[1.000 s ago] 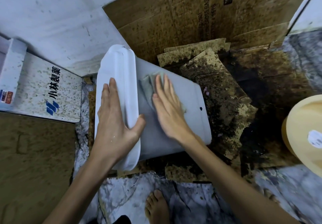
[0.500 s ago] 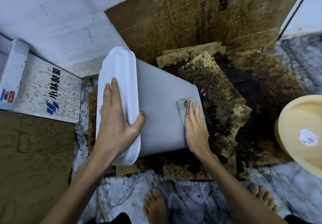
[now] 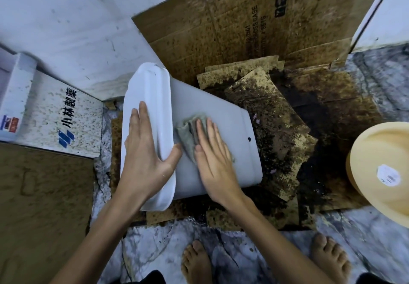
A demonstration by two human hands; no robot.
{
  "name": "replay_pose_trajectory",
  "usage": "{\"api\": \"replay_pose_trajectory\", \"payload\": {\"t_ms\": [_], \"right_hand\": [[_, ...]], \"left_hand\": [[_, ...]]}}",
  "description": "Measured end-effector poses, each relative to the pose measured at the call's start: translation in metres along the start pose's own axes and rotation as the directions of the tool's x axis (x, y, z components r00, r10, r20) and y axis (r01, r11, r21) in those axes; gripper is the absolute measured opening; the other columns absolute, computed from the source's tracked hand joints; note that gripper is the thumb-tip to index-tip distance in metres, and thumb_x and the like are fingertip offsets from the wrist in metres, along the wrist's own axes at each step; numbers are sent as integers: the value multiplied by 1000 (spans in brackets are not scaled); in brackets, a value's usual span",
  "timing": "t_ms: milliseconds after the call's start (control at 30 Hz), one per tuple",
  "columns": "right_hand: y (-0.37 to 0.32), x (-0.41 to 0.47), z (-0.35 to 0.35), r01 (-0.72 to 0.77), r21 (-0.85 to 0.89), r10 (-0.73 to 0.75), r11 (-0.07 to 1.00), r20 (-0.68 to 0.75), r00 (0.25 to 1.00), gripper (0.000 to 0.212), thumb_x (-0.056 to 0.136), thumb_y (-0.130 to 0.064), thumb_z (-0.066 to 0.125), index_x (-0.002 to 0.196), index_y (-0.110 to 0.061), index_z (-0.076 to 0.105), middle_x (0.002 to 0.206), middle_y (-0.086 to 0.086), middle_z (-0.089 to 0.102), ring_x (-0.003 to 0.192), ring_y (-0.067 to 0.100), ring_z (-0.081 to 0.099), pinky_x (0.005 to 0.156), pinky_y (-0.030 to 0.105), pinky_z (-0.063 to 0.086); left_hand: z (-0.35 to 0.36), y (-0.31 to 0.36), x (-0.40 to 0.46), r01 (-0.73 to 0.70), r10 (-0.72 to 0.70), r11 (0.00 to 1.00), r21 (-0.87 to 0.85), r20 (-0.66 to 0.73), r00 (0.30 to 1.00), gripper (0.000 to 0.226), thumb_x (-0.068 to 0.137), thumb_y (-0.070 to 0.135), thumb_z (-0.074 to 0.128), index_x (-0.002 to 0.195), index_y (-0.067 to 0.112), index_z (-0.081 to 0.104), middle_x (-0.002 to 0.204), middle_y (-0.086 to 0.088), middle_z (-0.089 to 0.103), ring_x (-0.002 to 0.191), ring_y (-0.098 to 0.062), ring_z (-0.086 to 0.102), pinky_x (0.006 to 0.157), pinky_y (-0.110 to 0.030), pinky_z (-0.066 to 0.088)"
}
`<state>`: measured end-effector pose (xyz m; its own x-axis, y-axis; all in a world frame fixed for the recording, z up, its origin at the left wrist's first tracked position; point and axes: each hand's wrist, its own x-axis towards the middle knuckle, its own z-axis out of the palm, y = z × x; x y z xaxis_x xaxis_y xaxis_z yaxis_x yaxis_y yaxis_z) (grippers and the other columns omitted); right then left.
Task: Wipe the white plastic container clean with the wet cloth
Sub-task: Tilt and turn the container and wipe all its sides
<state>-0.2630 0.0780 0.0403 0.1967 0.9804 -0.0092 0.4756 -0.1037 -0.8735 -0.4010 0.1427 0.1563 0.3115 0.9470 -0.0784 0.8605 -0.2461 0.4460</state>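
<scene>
Stained cardboard [image 3: 276, 129] covers the floor where the white plastic container [image 3: 221, 129] lies on its side. Half a second ago the wet cloth [image 3: 188, 135] was at the far edge; now the right hand [image 3: 213, 157], pressing it flat-palmed, is back near the rim, another pass done. Left hand [image 3: 143, 157] clasps the rim. A tan bucket [image 3: 380, 164] stands clear.

The plastic container [image 3: 221, 129] under my hands is white on its rim and a pale grey-white along its side, with one small dark spot near the far edge. The wet cloth [image 3: 188, 133] is a dull grey-green. The cardboard sheets [image 3: 276, 111] are brown, mottled with black and yellowish stains. The floor [image 3: 376, 228] is grey-white marble with dark veins. The white box [image 3: 66, 117] carries blue characters and brown speckles. The round tub [image 3: 380, 164] is pale yellow with a white label.
</scene>
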Motion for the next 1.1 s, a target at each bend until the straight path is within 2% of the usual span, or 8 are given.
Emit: {"api": "replay_pose_trajectory", "payload": {"t_ms": [167,300,467,633,767,933,1033,1100], "right_hand": [[70,-15,-7,-272,-23,270,962,-61,961,58,112,-49,10,168,-40,-5,176,-12,-16,161,3,-18,133,38,-4],[105,-23,-16,-481,100,489,871,-87,868,54,116,-36,19,169,-33,5,178,-2,-6,164,13,-10,126,26,-7],[97,-17,-17,-570,151,585,808,-83,807,54,117,-32,19,170,-29,6,178,-1,-7,164,14,-9,128,32,-5],[62,-12,-13,-492,161,508,856,-81,858,53,117,-31,21,168,-34,6,178,-5,-9,162,7,-11,128,32,-6],[19,2,-11,-321,98,326,942,-38,945,52,115,-41,18,164,-46,2,173,-18,-14,160,1,-13,124,26,-7],[-17,22,-9,-84,133,80,988,35,996,59,110,-47,19,167,-45,4,174,-21,-15,156,-9,-19,114,5,-18],[-5,23,-11,-28,56,24,998,71,997,58,113,-46,19,168,-44,1,173,-24,-17,156,-9,-21,113,6,-18],[11,22,-11,-40,7,40,999,57,998,59,112,-48,16,168,-44,-1,174,-23,-16,157,-7,-19,121,15,-13]], "left_hand": [[-2,2,-2,14,-14,1000,-25,4,1000,109,98,34,70,170,18,-10,179,-5,-6,166,-18,-6,133,-40,4],[-1,9,-1,15,-15,1000,-22,17,1000,109,98,35,69,170,19,-12,179,-6,-8,165,-17,-8,134,-46,5],[0,10,-1,20,-20,999,-35,12,1000,109,98,35,69,169,20,-13,179,-4,-9,165,-15,-11,134,-48,6],[0,12,-1,28,-27,999,-42,10,1000,110,97,37,68,169,20,-13,179,-3,-9,165,-15,-11,134,-50,7],[0,14,-1,21,-21,998,-58,8,1000,108,98,40,66,169,22,-13,179,-3,-9,165,-14,-10,134,-48,6],[-2,14,-1,28,-27,997,-67,21,999,110,98,33,69,169,24,-14,179,-2,-10,165,-13,-12,133,-52,9],[-3,12,-1,27,-25,997,-72,28,999,109,99,35,68,169,24,-15,179,-1,-11,164,-13,-13,134,-51,7],[-3,11,-1,25,-23,997,-74,28,999,109,99,36,68,169,24,-15,179,0,-12,164,-12,-13,134,-50,7]]}}
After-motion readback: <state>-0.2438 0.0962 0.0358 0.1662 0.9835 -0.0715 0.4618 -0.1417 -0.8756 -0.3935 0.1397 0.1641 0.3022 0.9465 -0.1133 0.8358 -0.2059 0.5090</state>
